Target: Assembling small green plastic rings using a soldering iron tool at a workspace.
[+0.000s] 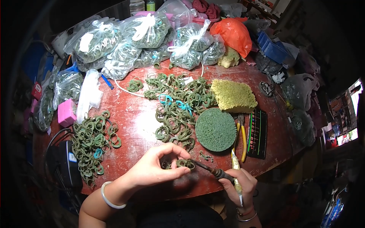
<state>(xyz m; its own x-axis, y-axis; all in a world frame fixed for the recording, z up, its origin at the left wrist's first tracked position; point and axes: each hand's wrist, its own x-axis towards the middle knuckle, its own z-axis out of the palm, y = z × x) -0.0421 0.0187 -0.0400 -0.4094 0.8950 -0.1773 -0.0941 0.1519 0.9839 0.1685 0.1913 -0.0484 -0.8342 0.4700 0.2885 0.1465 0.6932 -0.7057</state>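
My left hand (162,167), a pale bangle on its wrist, pinches a small green wax-like ring (185,163) between thumb and fingers. Within my right hand (243,185) is a soldering-iron-like pen (219,173) with a dark grip, its thin tip touching or very near that ring. The same hand also keeps a slim, pointed, tape-wrapped tool (236,171) between its fingers. Just beyond the hands lie a round green porous pad (215,130) and a loose pile of green rings (175,117) with a few blue ones mixed in. Another heap of rings (90,142) is at the left.
Knotted clear bags of rings (97,41) line the far side of the red table (125,110). A yellow sponge block (234,95), yellow-handled pliers (243,140) and a dark phone-like screen (257,133) sit right. A black box (71,163) with cables and a pink block (67,113) stand left.
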